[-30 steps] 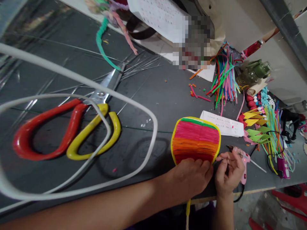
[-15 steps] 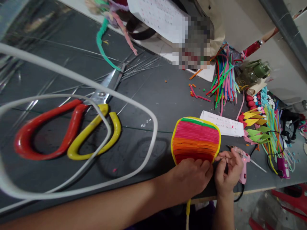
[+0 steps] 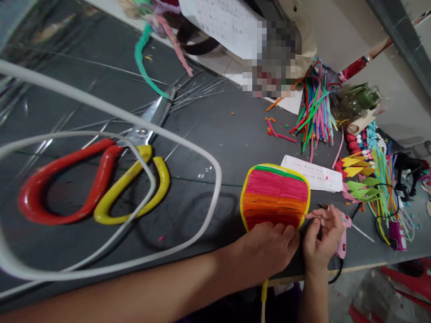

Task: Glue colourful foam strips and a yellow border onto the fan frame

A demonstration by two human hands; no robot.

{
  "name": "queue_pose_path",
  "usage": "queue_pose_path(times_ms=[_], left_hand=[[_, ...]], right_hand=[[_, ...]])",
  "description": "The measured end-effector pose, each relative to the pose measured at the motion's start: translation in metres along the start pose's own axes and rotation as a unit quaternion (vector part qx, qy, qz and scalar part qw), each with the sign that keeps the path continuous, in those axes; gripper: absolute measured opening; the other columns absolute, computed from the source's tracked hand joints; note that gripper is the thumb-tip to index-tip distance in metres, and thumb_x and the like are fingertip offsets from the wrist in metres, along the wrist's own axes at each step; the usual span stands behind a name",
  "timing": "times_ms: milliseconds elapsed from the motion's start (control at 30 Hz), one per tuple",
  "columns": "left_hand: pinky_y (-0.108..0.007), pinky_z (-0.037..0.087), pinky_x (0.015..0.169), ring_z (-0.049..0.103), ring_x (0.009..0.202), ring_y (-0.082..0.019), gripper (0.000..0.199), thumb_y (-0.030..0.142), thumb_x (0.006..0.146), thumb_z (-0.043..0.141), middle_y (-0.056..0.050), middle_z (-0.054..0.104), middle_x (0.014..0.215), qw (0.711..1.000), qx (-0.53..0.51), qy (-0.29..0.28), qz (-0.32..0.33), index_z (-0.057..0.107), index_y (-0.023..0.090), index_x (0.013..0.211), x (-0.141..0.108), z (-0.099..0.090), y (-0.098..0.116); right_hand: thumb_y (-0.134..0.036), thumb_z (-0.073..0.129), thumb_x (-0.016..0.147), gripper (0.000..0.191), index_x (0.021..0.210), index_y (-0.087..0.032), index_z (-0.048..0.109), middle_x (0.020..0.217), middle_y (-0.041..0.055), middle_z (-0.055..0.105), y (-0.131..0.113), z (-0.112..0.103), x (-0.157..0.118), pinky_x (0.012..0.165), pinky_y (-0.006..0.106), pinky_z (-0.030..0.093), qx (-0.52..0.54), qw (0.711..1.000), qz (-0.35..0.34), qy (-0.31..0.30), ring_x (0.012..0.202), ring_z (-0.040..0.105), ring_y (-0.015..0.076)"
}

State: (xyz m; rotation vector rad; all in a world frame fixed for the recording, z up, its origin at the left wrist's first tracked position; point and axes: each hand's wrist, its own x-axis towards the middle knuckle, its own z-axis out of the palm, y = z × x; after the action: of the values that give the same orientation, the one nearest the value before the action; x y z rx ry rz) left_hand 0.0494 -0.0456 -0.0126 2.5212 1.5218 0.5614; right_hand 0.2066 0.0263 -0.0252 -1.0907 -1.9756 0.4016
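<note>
"Dark grey table [image 3: 232,139], smooth and matte. What's on it?"

"Scissors [image 3: 142,131] with glossy red and yellow loops, thin wires [image 3: 188,96], a heap of coloured strips [image 3: 316,114]."

"And the panel [image 3: 276,188]?"

"Near the table's front edge, partly under the left hand [image 3: 269,249]: rounded, finely ribbed in pink, orange and red, with a yellow rim [image 3: 309,193]."

"How are the hands posed?"

"Left: back up, knuckles bent, fingers folded over the panel's lower part, their grip hidden. The right hand [image 3: 321,237] is half curled beside the pink glue gun [image 3: 343,237], index towards the rim; I can't tell whether it pinches anything."
</note>
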Motion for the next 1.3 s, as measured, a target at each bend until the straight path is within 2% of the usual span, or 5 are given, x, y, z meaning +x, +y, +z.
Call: queue_pose_path(times_ms=[200,400,567,900,1300], left_hand=[[-0.032,0.037,0.050,0.059,0.067,-0.020,0.014,0.013,0.088,0.056,-0.006,0.061,0.082,1.000,-0.001,-0.004,0.000,0.059,0.013,0.102,0.0001,0.0014,0.0000],[-0.032,0.035,0.048,0.059,0.068,-0.020,0.017,0.014,0.087,0.058,-0.005,0.061,0.082,1.000,0.007,-0.009,0.007,0.059,0.013,0.104,0.0001,-0.0024,-0.0005],[-0.031,0.033,0.047,0.057,0.065,-0.019,0.012,0.014,0.087,0.058,-0.005,0.060,0.079,1.000,0.007,0.000,0.001,0.059,0.014,0.099,0.0003,-0.0003,-0.0001],[-0.031,0.033,0.048,0.058,0.065,-0.019,0.015,0.012,0.086,0.058,-0.004,0.061,0.079,1.000,0.017,0.010,0.008,0.059,0.013,0.101,-0.0005,0.0018,-0.0009],[-0.031,0.035,0.049,0.059,0.066,-0.019,0.016,0.011,0.086,0.058,-0.005,0.061,0.080,1.000,0.018,0.010,0.006,0.059,0.013,0.102,-0.0014,-0.0010,-0.0008]], right_hand=[[-0.016,0.044,0.099,0.046,0.144,-0.024,0.038,0.099,0.0056,0.059,0.0012,-0.0012,0.0006,0.073,0.035,0.056,-0.017,1.000,-0.001,-0.013,0.080,0.066,0.0157],[-0.019,0.048,0.098,0.042,0.140,-0.021,0.042,0.100,0.0071,0.059,0.0015,-0.0003,0.0004,0.073,0.035,0.057,-0.020,0.999,0.008,0.041,0.080,0.067,0.0163],[-0.022,0.047,0.099,0.042,0.141,-0.021,0.041,0.105,0.0095,0.060,0.0044,0.0005,-0.0009,0.081,0.041,0.057,-0.021,0.999,0.021,0.018,0.087,0.068,0.0183],[-0.020,0.043,0.100,0.045,0.144,-0.021,0.037,0.105,0.0090,0.061,0.0055,-0.0008,0.0013,0.081,0.041,0.055,-0.049,0.998,0.038,-0.018,0.088,0.067,0.0192],[-0.024,0.044,0.100,0.045,0.144,-0.020,0.039,0.113,0.0138,0.060,0.0093,0.0016,0.0004,0.088,0.046,0.057,-0.046,0.998,0.032,-0.002,0.100,0.067,0.0224]])
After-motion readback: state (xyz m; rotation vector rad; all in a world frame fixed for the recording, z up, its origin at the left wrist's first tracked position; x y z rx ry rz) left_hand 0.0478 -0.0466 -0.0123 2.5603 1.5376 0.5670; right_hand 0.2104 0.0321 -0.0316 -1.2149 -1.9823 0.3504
